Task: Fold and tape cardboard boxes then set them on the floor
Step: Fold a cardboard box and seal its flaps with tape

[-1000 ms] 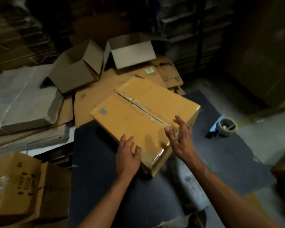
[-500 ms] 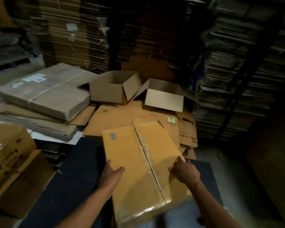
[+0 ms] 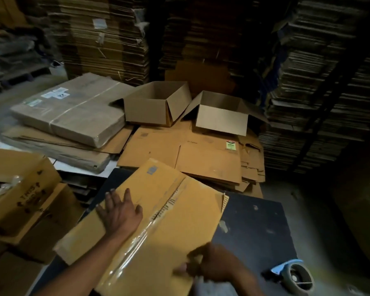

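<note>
My left hand [image 3: 121, 212] lies flat, fingers spread, on the taped yellow-brown cardboard box [image 3: 158, 227]. My blurred right hand [image 3: 214, 267] grips its near edge. Bare dark tabletop [image 3: 254, 227] lies to its right.

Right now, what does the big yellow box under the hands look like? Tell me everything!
The yellow-brown cardboard box lies tilted on the dark table. Shiny clear tape runs along its middle seam, over a strip of small print. A small grey label sits near its far corner. The left hand presses flat on top; the blurred right hand grips its near edge.
</note>
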